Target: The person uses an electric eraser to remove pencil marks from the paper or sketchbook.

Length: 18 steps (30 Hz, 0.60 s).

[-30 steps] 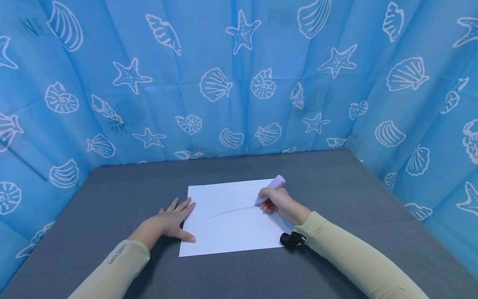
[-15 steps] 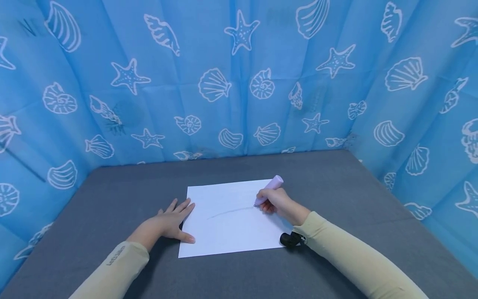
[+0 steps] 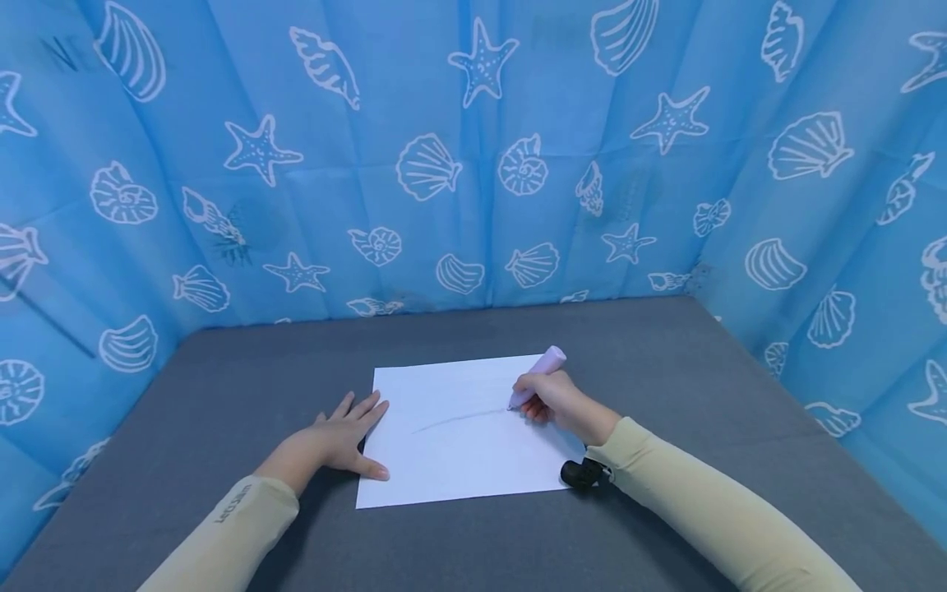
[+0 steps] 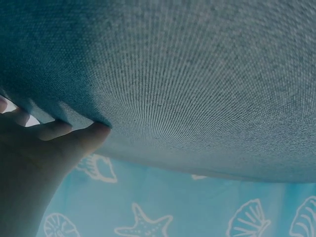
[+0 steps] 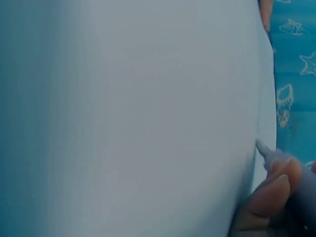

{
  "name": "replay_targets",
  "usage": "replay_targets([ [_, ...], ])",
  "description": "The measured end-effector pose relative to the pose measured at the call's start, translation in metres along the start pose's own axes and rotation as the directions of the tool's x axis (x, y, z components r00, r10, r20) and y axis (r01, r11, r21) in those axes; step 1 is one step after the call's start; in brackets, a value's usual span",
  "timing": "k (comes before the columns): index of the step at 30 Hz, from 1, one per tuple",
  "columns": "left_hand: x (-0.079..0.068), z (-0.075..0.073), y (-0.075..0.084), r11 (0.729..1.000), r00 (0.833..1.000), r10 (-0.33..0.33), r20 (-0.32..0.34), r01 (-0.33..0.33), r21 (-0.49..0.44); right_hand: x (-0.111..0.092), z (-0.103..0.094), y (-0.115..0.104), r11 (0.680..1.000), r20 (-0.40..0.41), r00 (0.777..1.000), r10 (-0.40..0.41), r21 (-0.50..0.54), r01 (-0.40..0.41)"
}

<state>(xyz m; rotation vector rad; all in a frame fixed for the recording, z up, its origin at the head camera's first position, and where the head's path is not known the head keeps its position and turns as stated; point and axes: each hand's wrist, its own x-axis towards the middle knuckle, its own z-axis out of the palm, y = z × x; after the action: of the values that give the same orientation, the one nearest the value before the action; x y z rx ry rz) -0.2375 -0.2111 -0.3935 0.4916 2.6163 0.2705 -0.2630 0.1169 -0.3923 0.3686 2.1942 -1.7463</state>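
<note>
A white sheet of paper [image 3: 444, 469] lies on the grey cloth, bearing one thin, slightly curved grey line [image 3: 459, 418]. Spread across the sheet's left edge, my left hand [image 3: 336, 440] rests with its fingers extended and thumb on the paper. My right hand [image 3: 558, 400] grips a thick lilac pen [image 3: 547, 362] between thumb and fingers, its tip touching the paper at the line's right end. The right wrist view shows the pen's pointed tip and the gripping fingertips [image 5: 279, 190] close up. In the left wrist view, the left fingers [image 4: 81, 140] reach over the cloth.
Grey cloth [image 3: 473, 543] covers the table around the sheet. A blue curtain [image 3: 444, 214] with white shells and starfish hangs behind it and at both sides. A small black device [image 3: 580, 474] sits at my right wrist, over the sheet's lower right corner.
My right hand and the pen have shifted very slightly right, with the tip still at the line's right end. The left hand stays in place on the paper.
</note>
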Motion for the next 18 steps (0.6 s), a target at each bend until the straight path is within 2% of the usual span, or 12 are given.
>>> replay_targets([
  [8, 0.0001, 0.0023, 0.0001, 1.0, 1.0, -0.002, -0.008, 0.002, 0.002, -0.0018, -0.0014, 0.0046, 0.991, 0.042, 0.999, -0.008, 0.132, 0.002],
  [11, 0.0004, 0.0031, -0.0004, 1.0, 1.0, -0.002, -0.015, 0.002, 0.004, -0.0014, 0.0008, 0.005, 0.993, 0.045, 0.999, -0.006, 0.118, 0.0],
  [18, -0.0005, 0.0048, -0.0002, 1.0, 0.999, 0.002, -0.032, -0.002, -0.003, 0.0018, 0.0063, 0.0058, 0.997, -0.035, 0.999, -0.01, 0.074, 0.012],
])
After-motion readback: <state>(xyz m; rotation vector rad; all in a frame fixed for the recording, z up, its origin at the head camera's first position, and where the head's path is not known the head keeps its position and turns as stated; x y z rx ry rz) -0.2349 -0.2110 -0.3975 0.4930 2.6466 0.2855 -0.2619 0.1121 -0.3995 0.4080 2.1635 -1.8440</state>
